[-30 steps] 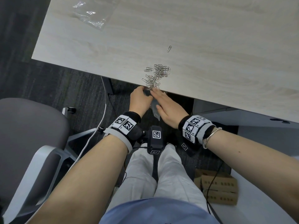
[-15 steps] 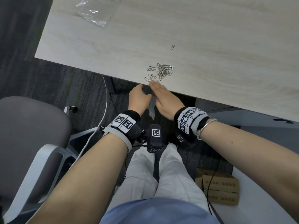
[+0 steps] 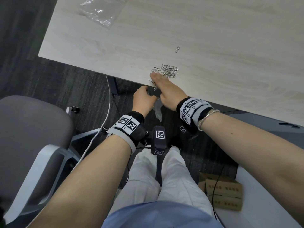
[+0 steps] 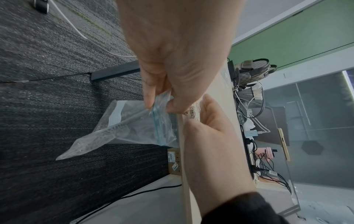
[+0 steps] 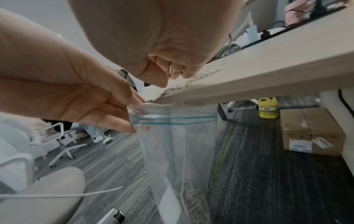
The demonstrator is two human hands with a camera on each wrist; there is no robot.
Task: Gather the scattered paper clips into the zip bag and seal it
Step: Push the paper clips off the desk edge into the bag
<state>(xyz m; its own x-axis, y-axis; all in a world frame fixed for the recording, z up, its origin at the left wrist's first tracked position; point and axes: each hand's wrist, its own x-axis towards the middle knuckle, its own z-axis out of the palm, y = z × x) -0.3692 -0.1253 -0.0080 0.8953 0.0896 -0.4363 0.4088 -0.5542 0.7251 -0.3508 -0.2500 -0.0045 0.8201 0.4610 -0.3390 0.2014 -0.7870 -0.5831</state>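
Observation:
A clear zip bag (image 3: 157, 109) with a blue-green seal strip (image 5: 172, 119) hangs just below the table's front edge. My left hand (image 3: 147, 95) pinches the bag's rim at one side (image 4: 159, 106). Several clips lie in the bag's bottom (image 5: 188, 195). My right hand (image 3: 158, 79) lies flat on the table, fingers touching the near side of a pile of paper clips (image 3: 170, 71). One clip (image 3: 154, 88) sticks out over the edge beside that hand. A single clip (image 3: 177, 49) lies farther back.
The pale wooden table (image 3: 222, 38) carries a second clear bag (image 3: 97, 14) with clips at its far left. A grey chair (image 3: 29, 129) stands at my left. A white cable (image 3: 98, 132) and cardboard boxes (image 3: 222, 193) lie on the dark carpet.
My right hand has moved from the table's edge farther onto the top, up to the pile. The clips that trailed to the edge are fewer. The left hand stays on the bag.

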